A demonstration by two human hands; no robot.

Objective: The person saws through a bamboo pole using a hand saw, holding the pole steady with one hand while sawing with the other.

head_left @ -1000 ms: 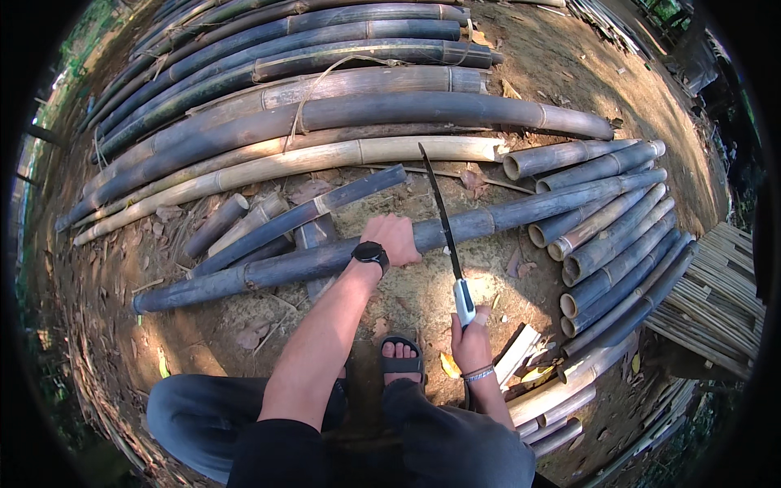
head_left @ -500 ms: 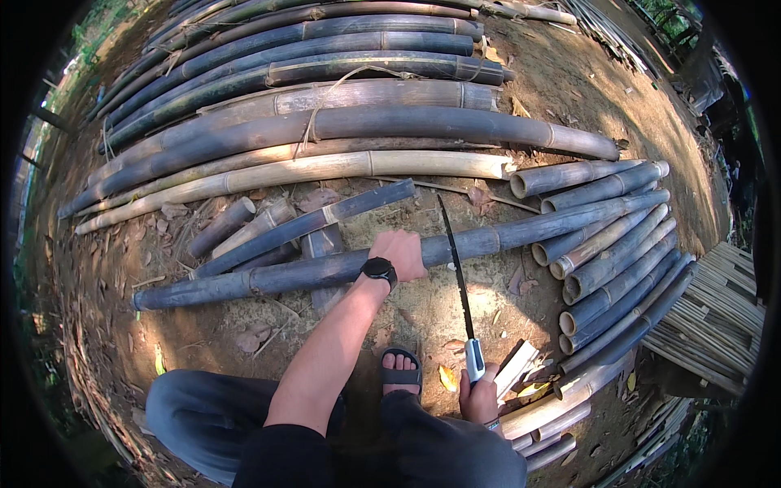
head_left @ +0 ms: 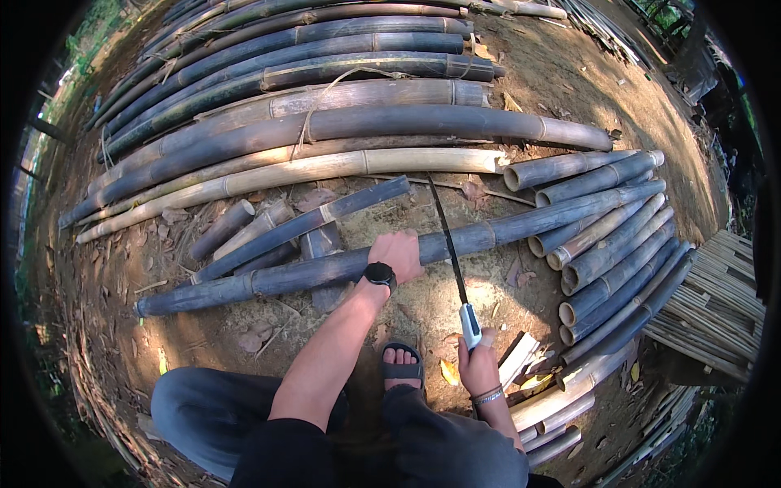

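Observation:
A long dark bamboo pole (head_left: 317, 271) lies across in front of me, its right end resting on a heap of cut pieces. My left hand (head_left: 395, 254), with a black watch on the wrist, is closed round the pole near its middle. In my right hand (head_left: 478, 363) is the pale handle of a hand saw (head_left: 455, 268). The saw's thin dark blade crosses the pole just right of my left hand and points away from me. Whether its teeth have cut into the bamboo cannot be made out. Under the pole lies a flat, dark wooden piece (head_left: 322, 242).
Cut bamboo lengths (head_left: 606, 268) are heaped at the right, beside a slatted bamboo stack (head_left: 716, 301). Long bamboo poles (head_left: 325, 122) lie in rows at the far side. Short offcuts (head_left: 224, 229) lie at the left. My sandalled foot (head_left: 401, 366) is on the dirt below the pole.
My right hand has pushed the saw forward, away from me, so the blade reaches farther past the pole. My left hand stays on the pole.

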